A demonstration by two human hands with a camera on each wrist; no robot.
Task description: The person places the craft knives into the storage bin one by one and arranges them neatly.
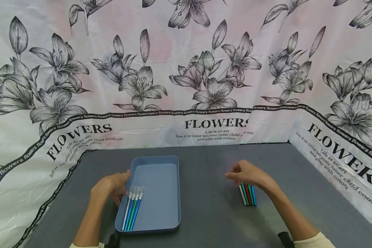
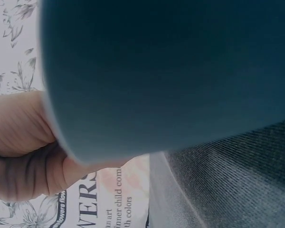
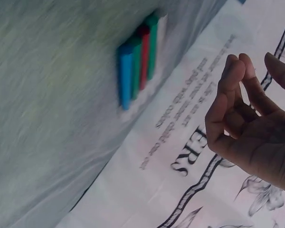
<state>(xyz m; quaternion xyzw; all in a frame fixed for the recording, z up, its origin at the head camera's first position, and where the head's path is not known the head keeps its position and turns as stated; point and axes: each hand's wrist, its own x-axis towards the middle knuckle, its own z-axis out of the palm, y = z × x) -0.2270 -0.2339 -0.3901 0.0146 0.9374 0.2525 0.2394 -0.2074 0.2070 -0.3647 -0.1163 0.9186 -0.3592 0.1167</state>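
My left hand [image 1: 110, 186] grips the left long side of a blue-grey tray [image 1: 161, 199]. Up close in the left wrist view, the tray [image 2: 171, 85] fills most of the picture, and my thumb and fingers [image 2: 23, 142] hold its edge. Several pens [image 1: 131, 212] with clear caps, in silver, blue and green, lie side by side at the tray's left. My right hand [image 1: 248, 172], fingers loosely bent and holding nothing, hovers by the far end of a row of pens [image 1: 247, 196] in white, green, red and blue. In the right wrist view those pens [image 3: 137, 66] lie apart from my fingertips.
A dark grey cloth [image 1: 207, 206] covers the table. White fabric with printed flowers [image 1: 217, 125] stands along the back and both sides.
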